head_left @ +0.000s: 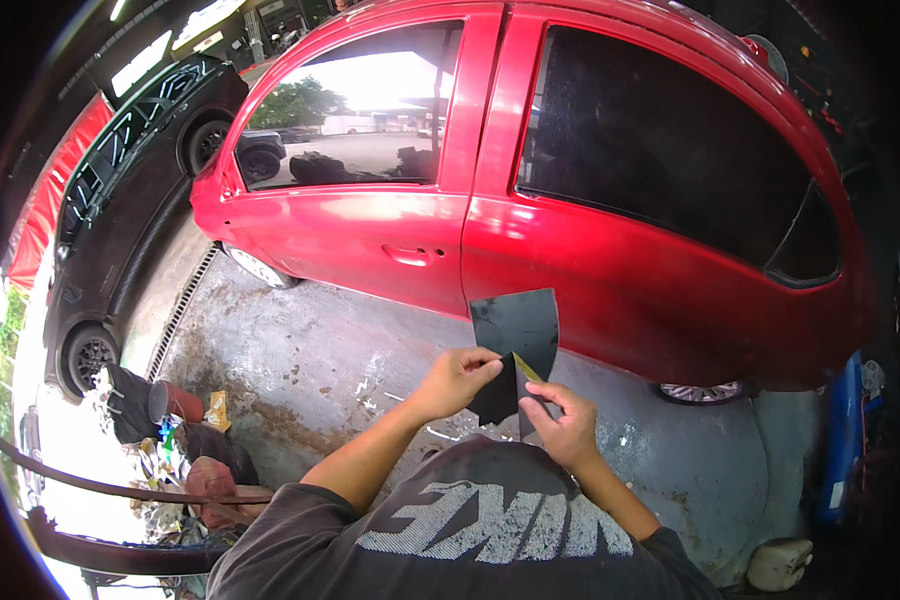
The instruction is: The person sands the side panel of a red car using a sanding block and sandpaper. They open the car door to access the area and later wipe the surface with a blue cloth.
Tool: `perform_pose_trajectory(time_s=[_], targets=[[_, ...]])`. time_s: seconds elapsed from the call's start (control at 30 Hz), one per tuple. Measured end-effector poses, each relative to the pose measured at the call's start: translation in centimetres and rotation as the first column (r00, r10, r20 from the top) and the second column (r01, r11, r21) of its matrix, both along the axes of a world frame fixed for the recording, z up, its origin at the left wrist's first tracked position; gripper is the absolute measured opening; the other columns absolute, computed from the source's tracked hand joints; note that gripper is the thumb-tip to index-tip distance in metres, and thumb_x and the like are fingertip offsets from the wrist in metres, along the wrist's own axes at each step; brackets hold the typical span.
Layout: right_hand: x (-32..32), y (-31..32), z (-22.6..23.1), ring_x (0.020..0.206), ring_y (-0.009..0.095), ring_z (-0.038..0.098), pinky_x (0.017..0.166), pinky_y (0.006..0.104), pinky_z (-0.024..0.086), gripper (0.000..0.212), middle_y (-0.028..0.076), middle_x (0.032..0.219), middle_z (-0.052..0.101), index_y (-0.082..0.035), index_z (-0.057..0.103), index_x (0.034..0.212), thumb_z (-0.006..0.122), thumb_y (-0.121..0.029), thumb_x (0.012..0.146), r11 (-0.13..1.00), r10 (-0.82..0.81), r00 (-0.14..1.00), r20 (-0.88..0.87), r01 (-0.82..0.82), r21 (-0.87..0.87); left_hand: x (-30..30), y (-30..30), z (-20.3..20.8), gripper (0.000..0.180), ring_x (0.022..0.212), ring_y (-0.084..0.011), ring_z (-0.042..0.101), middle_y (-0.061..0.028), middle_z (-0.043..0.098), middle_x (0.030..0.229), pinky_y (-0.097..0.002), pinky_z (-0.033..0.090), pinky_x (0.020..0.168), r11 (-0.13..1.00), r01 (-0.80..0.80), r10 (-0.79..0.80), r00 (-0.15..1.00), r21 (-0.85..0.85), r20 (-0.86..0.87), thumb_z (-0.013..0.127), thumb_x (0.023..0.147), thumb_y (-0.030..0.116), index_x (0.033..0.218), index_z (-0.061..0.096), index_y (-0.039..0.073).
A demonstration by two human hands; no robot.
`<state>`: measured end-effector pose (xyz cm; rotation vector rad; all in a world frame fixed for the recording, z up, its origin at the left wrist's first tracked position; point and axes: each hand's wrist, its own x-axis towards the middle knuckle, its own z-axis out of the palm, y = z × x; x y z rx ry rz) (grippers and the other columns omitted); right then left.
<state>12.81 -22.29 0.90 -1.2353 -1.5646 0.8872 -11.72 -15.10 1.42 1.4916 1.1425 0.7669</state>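
In front of my chest, both hands hold a dark grey sheet (517, 325) that looks like sandpaper, bent so one part stands up and another folds toward me. A yellowish strip (527, 368) shows along the fold. My left hand (460, 380) is closed, pinching the sheet between thumb and fingers. At its other side my right hand (562, 415) also grips it, thumb and fingers around the lower edge. Beyond the sheet stands a red car (320, 235), apart from my hands. Its door has a handle recess (407, 256) with small dark holes beside it.
A dark vehicle (135, 190) is parked at the left, past a floor drain grate (182, 312). Bags and a reddish bucket (177, 402) are heaped at lower left, near dark curved bars (130, 484). A pale container (779, 564) sits at lower right, below a blue object (846, 440).
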Motion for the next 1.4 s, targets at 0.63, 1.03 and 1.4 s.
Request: perform_pose_trajectory(time_s=[0.63,1.03,1.4], targets=[[-6.9,1.2,-2.5,0.075,0.034,0.078,0.069,0.0512,0.057,0.014,0.01,0.083,0.078,-0.011,0.069,0.099,0.071,-0.025,0.102,0.982,-0.079,0.587,0.806,-0.092,0.164,-2.2,-2.1,-1.5,0.025,0.081,-0.0392,0.078,-0.0158,0.079,0.085,-0.0566,0.058,0.082,0.842,0.359,0.039,0.705,0.404,-0.708,0.067,0.099,0.028,0.087,0.077,0.008],[-8.5,1.2,-3.3,0.073,0.033,0.077,0.067,0.0503,0.058,0.012,0.009,0.081,0.075,-0.012,0.072,0.1,0.07,-0.024,0.099,0.972,-0.057,0.59,0.806,-0.152,0.179,-3.8,-1.8,-4.1,0.02,0.083,-0.0437,0.074,-0.0198,0.072,0.083,-0.0586,0.056,0.081,0.766,0.397,0.028,0.765,0.505,-0.644,0.063,0.097,0.021,0.088,0.064,0.004],[-8.1,1.6,-4.6,0.077,0.028,0.074,0.065,0.0472,0.057,0.015,0.005,0.081,0.069,-0.012,0.068,0.095,0.076,-0.024,0.095,0.932,-0.049,0.751,0.658,-0.202,0.3,-4.0,-2.0,-4.6,0.008,0.09,-0.0536,0.066,-0.0267,0.066,0.094,-0.0599,0.053,0.08,0.848,0.298,-0.105,0.905,0.439,-0.412,0.058,0.101,0.008,0.098,0.058,0.001]])
